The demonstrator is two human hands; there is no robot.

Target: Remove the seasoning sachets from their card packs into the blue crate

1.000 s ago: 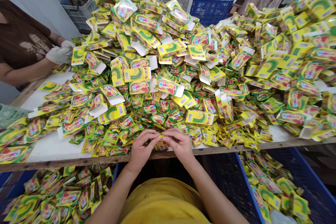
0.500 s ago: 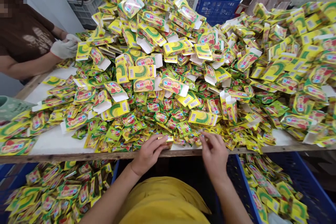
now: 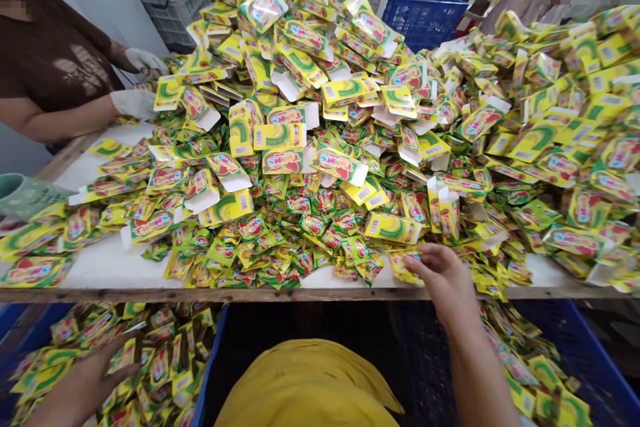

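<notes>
My right hand [image 3: 447, 280] is at the table's front edge, thumb and fingers closed on a small yellow candy packet [image 3: 403, 268]. My left hand [image 3: 87, 380] reaches low into the blue crate on the left, its thumb and fingers apart around a small yellow candy box [image 3: 123, 355] that lies among the other boxes. Loose green and yellow candy packets [image 3: 303, 230] cover the table in front of me. Behind them rises a heap of yellow printed boxes [image 3: 350, 90], many with white end flaps open.
A blue crate [image 3: 213, 373] at lower left and another blue crate [image 3: 595, 360] at lower right hold boxes. A green cup [image 3: 30, 193] stands on the left. Across the left corner, a co-worker's gloved hands [image 3: 133, 103] are at the heap. Crates [image 3: 425, 17] stand behind.
My left hand has gone from the table edge down into the left crate, with the small box it held. My right hand has moved right and now grips a packet. The co-worker's hands have parted.
</notes>
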